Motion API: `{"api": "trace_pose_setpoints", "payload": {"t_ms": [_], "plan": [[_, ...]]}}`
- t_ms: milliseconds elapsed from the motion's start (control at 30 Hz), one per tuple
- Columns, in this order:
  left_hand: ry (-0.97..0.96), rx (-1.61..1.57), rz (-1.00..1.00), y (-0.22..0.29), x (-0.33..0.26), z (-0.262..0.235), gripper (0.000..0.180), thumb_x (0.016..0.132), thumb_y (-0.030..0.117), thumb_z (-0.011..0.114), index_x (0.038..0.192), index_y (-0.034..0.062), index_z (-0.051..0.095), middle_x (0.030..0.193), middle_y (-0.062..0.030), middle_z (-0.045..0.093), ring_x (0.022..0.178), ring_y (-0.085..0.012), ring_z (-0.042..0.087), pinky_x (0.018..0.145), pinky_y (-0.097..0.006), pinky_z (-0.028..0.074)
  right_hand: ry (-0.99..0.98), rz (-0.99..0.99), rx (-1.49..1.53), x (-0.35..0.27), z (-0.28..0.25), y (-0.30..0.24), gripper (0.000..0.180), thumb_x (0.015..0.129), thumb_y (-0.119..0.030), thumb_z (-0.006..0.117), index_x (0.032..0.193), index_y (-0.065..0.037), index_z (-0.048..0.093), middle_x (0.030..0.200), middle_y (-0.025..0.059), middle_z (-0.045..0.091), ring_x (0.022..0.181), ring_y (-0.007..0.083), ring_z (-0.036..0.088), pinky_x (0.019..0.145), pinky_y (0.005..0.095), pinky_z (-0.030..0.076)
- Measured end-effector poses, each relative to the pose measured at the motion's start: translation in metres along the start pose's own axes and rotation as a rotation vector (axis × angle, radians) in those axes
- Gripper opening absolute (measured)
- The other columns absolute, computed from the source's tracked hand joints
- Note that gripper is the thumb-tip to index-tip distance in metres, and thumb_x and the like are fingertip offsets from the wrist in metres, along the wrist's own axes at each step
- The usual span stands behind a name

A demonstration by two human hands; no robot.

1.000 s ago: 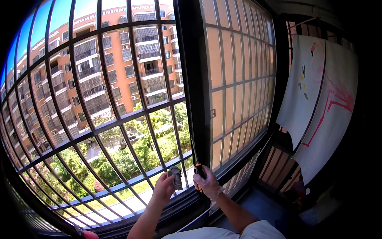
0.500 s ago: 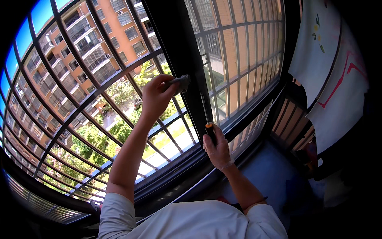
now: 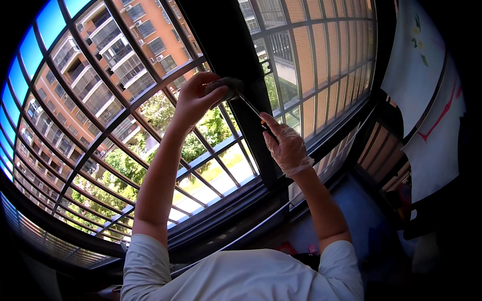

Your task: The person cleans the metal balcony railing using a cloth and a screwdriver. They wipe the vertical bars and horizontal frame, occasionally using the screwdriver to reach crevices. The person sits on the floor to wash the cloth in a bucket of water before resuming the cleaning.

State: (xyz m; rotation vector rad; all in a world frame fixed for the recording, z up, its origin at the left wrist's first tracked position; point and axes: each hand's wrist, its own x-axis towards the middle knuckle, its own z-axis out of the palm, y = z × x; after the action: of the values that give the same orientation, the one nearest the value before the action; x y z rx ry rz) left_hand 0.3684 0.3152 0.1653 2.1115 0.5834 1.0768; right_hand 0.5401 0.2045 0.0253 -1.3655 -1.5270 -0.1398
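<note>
My left hand (image 3: 197,99) is closed on a dark grey lump (image 3: 231,85), perhaps a bunched cloth; what it is I cannot make out for certain. It is held against the dark upright window frame (image 3: 221,37). My right hand (image 3: 287,145), in a clear plastic glove, grips a screwdriver with a black and orange handle (image 3: 264,125). The screwdriver's thin metal shaft (image 3: 249,105) slants up and left, its end at the grey lump. The tip is hidden there.
Curved metal bars (image 3: 131,106) stand beyond the opening on the left, with buildings and trees outside. A barred glass pane (image 3: 311,65) is to the right of the frame. White patterned sheets (image 3: 409,75) hang at the right. A pale thin cord (image 3: 246,233) runs below my hands.
My right hand has moved up with the screwdriver, and its shaft now reaches the grey lump. My left hand has shifted slightly upward, still holding the lump. The view has tilted a little.
</note>
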Motion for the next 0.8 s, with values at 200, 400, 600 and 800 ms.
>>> {"api": "trace_pose_setpoints", "payload": {"t_ms": [200,400,600,800], "plan": [[0.1,0.011,0.125,-0.003,-0.009,-0.005,0.032,0.078,-0.001,0.063,0.107,-0.0005,0.049,0.096,-0.0118,0.059,0.088,-0.0174,0.061,0.077,-0.028,0.054,0.038,-0.055,0.133,0.005,-0.006,0.001,0.047,0.082,-0.009,0.06,0.126,-0.016,0.047,0.094,0.0128,0.063,0.085,0.0276,0.062,0.073,0.0343,0.051],[0.161,0.145,0.204,0.002,0.001,-0.003,0.022,0.078,0.003,0.064,0.099,-0.0017,0.057,0.092,-0.0093,0.062,0.087,-0.0127,0.061,0.072,-0.023,0.052,0.13,-0.276,0.218,0.019,-0.016,0.005,0.049,0.082,-0.012,0.061,0.128,-0.022,0.045,0.094,0.0102,0.064,0.08,0.0255,0.064,0.068,0.0336,0.053],[0.261,0.429,0.402,0.015,0.01,0.009,0.024,0.077,0.002,0.066,0.1,0.0012,0.06,0.095,-0.0102,0.061,0.086,-0.0169,0.063,0.076,-0.025,0.054,0.138,-0.282,0.182,0.03,-0.004,0.013,0.051,0.082,-0.012,0.06,0.129,-0.023,0.044,0.083,0.0105,0.063,0.07,0.025,0.062,0.062,0.034,0.052],[0.291,0.412,0.378,0.016,0.009,0.012,0.024,0.075,0.002,0.066,0.098,0.0011,0.061,0.097,-0.0114,0.056,0.083,-0.0185,0.063,0.074,-0.026,0.055,-0.008,-0.094,0.108,0.028,-0.009,0.0,0.051,0.083,-0.009,0.059,0.13,-0.02,0.043,0.085,0.0145,0.063,0.075,0.0272,0.063,0.064,0.0344,0.051]]}}
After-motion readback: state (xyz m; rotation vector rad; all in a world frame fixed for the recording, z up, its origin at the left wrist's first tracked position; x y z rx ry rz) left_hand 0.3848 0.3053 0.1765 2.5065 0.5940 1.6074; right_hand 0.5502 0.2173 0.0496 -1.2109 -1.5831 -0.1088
